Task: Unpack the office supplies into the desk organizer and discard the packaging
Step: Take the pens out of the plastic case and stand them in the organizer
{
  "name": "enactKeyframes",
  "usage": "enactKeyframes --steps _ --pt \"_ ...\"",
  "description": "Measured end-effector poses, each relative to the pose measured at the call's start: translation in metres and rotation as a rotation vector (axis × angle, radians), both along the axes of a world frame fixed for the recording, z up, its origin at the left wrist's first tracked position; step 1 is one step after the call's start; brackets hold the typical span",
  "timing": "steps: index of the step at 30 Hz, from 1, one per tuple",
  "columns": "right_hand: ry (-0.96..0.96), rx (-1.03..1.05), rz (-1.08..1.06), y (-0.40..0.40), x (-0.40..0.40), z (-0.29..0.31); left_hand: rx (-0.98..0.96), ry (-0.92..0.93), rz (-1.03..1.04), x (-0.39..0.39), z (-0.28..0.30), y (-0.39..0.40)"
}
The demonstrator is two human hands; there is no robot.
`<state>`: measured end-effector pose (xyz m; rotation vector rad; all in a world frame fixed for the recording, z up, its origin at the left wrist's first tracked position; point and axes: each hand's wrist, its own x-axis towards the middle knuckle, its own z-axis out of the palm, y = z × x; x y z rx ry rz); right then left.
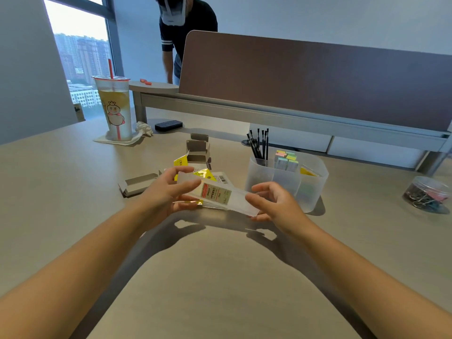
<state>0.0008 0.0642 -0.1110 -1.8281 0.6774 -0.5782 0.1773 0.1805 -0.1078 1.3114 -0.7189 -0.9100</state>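
A long frosted plastic package (pixel 238 201) with a red and green label is held just above the desk between both hands. My left hand (pixel 168 192) grips its left end, thumb on top. My right hand (pixel 274 204) pinches its right end. Under it lie yellow and clear wrappers (pixel 205 173). Behind them are opened grey cardboard boxes (pixel 198 149), and another one (pixel 137 184) lies to the left. The translucent desk organizer (pixel 310 189) stands to the right, holding black pens (pixel 260 145) and coloured sticky notes (pixel 286 160).
A tall iced drink cup (pixel 115 106) with a red straw stands at the back left on a napkin. A clear round tub of binder clips (pixel 428 194) sits at the far right. A brown partition (pixel 318 79) runs behind the desk, with a person leaning over beyond it.
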Motion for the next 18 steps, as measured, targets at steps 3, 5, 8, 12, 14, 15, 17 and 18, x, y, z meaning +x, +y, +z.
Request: enactKeyframes --steps 3,5,8,12,14,15,17,18 --pt "-0.011 -0.027 -0.046 0.004 0.011 -0.005 -0.038 -0.099 0.181 -0.006 0.0 -0.004" --pt "-0.028 -0.066 -0.058 0.004 0.013 -0.006 -0.064 -0.145 0.293 -0.005 0.0 -0.009" --pt "0.0 -0.164 -0.047 0.002 0.007 -0.008 -0.061 -0.178 0.466 0.004 0.0 -0.019" --pt "0.064 -0.275 -0.062 -0.003 -0.003 -0.018 0.055 -0.272 0.586 0.017 -0.008 -0.035" --pt "0.087 -0.32 -0.075 -0.006 -0.005 -0.021 0.12 -0.363 0.61 0.019 -0.014 -0.043" --pt "0.097 -0.339 -0.076 -0.007 -0.005 -0.022 0.153 -0.415 0.62 0.021 -0.018 -0.045" --pt "0.113 -0.364 -0.075 -0.009 -0.006 -0.023 0.231 -0.532 0.635 0.024 -0.025 -0.049" --pt "0.121 -0.373 -0.075 -0.01 -0.006 -0.024 0.267 -0.595 0.638 0.026 -0.028 -0.05"
